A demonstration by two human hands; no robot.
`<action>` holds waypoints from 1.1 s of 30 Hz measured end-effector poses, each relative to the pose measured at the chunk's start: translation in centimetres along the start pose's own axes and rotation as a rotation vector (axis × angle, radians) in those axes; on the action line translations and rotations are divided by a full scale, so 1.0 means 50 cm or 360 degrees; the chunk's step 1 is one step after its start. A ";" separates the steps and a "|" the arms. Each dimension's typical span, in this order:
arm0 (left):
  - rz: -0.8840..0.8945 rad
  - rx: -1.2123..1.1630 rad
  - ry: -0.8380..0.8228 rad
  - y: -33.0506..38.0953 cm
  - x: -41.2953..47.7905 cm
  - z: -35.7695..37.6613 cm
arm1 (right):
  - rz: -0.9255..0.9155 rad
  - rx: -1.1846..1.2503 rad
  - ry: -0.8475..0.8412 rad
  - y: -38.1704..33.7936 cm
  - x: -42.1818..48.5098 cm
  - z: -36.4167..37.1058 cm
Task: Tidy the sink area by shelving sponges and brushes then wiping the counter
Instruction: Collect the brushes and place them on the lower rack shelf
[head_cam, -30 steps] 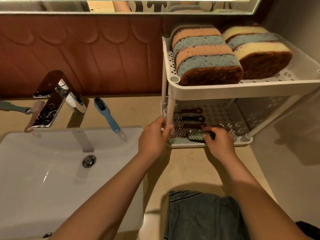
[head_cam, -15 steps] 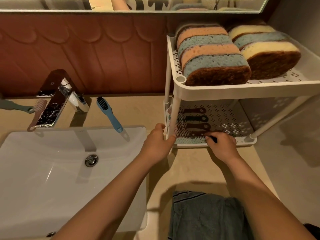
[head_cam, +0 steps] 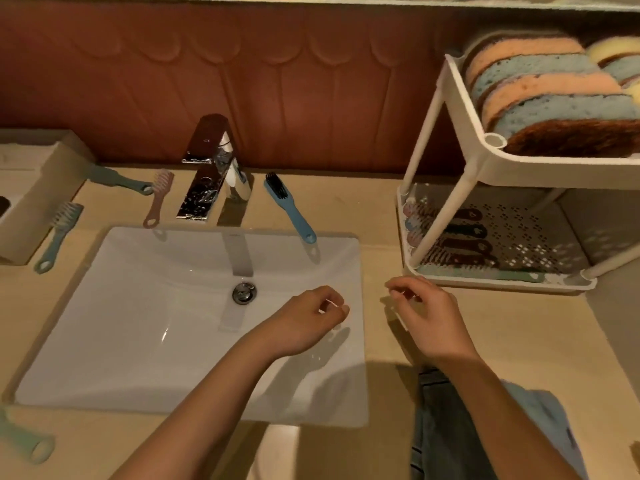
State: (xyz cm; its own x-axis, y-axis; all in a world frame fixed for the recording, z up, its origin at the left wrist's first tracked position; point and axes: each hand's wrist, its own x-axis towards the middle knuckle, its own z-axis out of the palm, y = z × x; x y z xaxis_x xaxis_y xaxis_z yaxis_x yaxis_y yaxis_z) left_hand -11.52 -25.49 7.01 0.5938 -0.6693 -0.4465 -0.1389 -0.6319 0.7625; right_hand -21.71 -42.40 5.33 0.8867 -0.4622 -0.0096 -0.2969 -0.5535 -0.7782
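My left hand [head_cam: 308,318] hovers over the right part of the white sink [head_cam: 145,306], fingers loosely curled and holding nothing. My right hand [head_cam: 427,315] hangs over the counter just in front of the white two-tier rack [head_cam: 485,161], also holding nothing. Several sponges [head_cam: 550,98] fill the rack's top tier, and several brushes [head_cam: 457,244] lie on its bottom tier. A blue brush [head_cam: 289,207] lies behind the sink to the right of the faucet [head_cam: 214,174]. A pink brush [head_cam: 157,197] and two teal brushes [head_cam: 59,233] [head_cam: 117,178] lie to the left.
A blue-grey cloth [head_cam: 485,434] lies on the beige counter [head_cam: 519,341] at the front right, under my right forearm. A beige box [head_cam: 38,188] stands at the far left. Another teal brush handle [head_cam: 31,445] shows at the bottom left corner. A red-brown tiled wall runs behind.
Both hands have pulled back from the rack's bottom tier; the right hand let go of the brush it placed there. The view has swung left toward the sink.
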 end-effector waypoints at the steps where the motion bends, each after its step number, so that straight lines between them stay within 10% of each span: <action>1: -0.0018 -0.0028 0.0015 -0.014 -0.011 -0.013 | 0.0005 0.0011 -0.0052 -0.011 -0.004 0.018; 19: -0.0492 -0.0225 0.0811 -0.414 -0.265 -0.351 | -0.0252 0.0020 -0.0846 -0.323 0.019 0.447; 33: -0.0731 0.0378 0.1187 -0.572 -0.182 -0.540 | -0.0047 -0.0039 -0.1065 -0.415 0.182 0.649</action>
State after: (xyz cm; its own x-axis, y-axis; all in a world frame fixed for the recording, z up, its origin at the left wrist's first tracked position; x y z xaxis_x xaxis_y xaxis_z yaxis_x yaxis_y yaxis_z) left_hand 8.45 9.21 1.92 0.9787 0.0429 -0.2007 0.1275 -0.8933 0.4309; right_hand 4.05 -12.63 1.02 0.9208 0.0783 -0.3821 -0.2700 -0.5788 -0.7695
